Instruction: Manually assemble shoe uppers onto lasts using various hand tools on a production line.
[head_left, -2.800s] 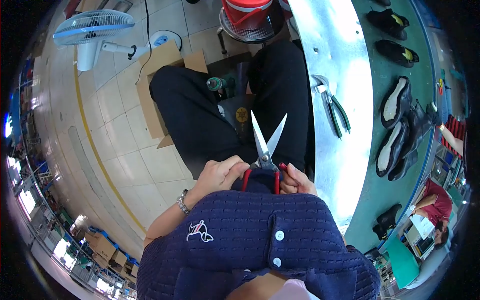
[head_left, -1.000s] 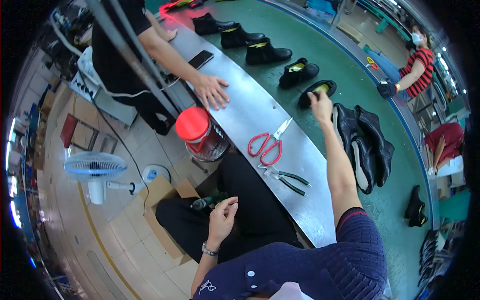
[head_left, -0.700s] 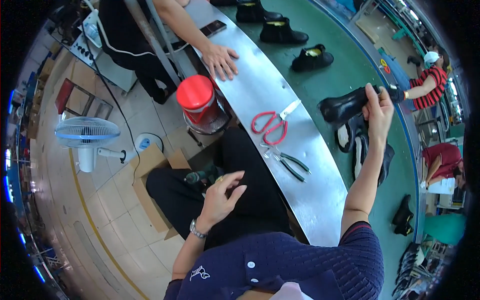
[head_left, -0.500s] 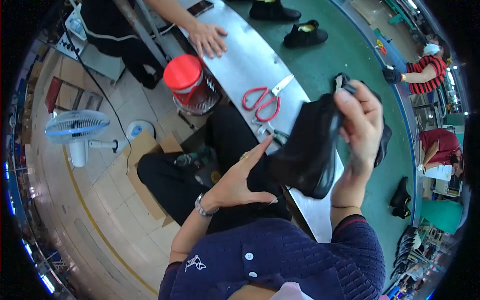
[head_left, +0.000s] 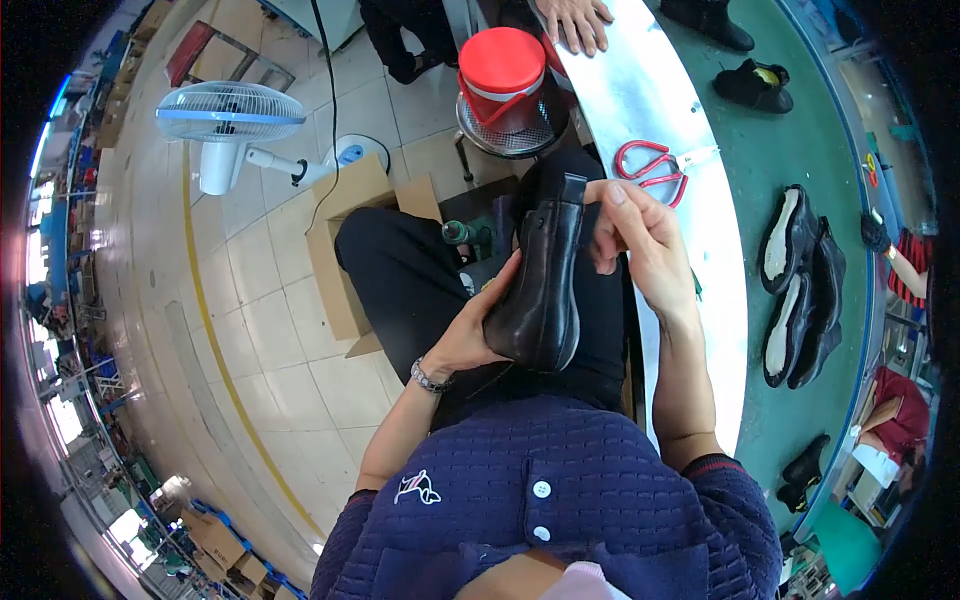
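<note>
A black leather ankle boot [head_left: 540, 290] is held up over my lap, toe toward me and its top with a pull tab [head_left: 572, 188] pointing away. My left hand [head_left: 472, 330] grips it from the left side, the fingers partly hidden behind it. At the top, my right hand [head_left: 645, 235] has thumb and forefinger closed at the tab's right edge, the other fingers curled. Red-handled scissors [head_left: 655, 165] lie on the metal bench to the right of the boot's top.
The narrow metal bench [head_left: 715, 290] runs along my right; another person's hand [head_left: 575, 22] rests on its far end. A red-lidded bucket [head_left: 503, 75] stands on a stool ahead. Several black boots [head_left: 800, 285] lie on the green conveyor. A fan [head_left: 230, 115] and cardboard box [head_left: 345, 250] are left.
The boot has moved left off the bench to over my lap and turned upright. My left hand has closed on its side; my right hand has shifted left with it. The view has swung rightward.
</note>
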